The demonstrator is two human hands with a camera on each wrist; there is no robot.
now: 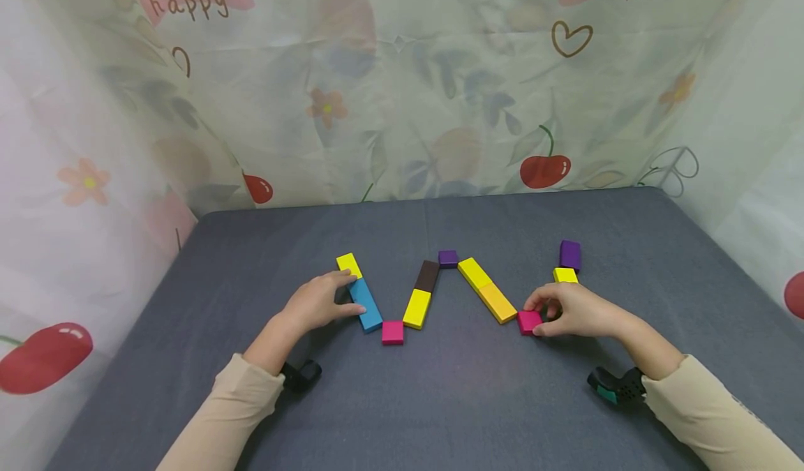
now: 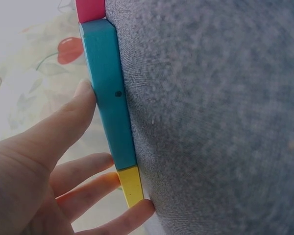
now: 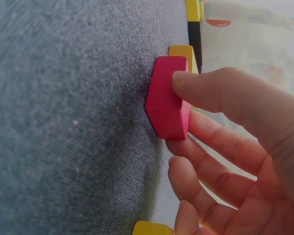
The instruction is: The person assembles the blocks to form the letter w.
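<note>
In the head view, wooden blocks form a zigzag on the grey cloth. My left hand (image 1: 319, 303) is at the left arm of it, its fingers fairly straight. In the left wrist view, the thumb touches the side of a blue block (image 2: 108, 93), and the other fingers lie by the yellow block (image 2: 131, 186) at its end. My right hand (image 1: 574, 309) pinches a pink block (image 3: 169, 93) between thumb and fingers. That block stands at the lower end of an orange block (image 1: 498, 304). Beyond the hand, a yellow block (image 1: 565, 275) is partly hidden by it.
Between the hands are another pink block (image 1: 393, 333), a yellow block (image 1: 417, 309), a dark brown block (image 1: 428, 276), a small purple block (image 1: 448, 259) and a yellow block (image 1: 474, 272). A purple block (image 1: 570, 255) stands at the right. A printed curtain (image 1: 402, 129) hangs behind the table.
</note>
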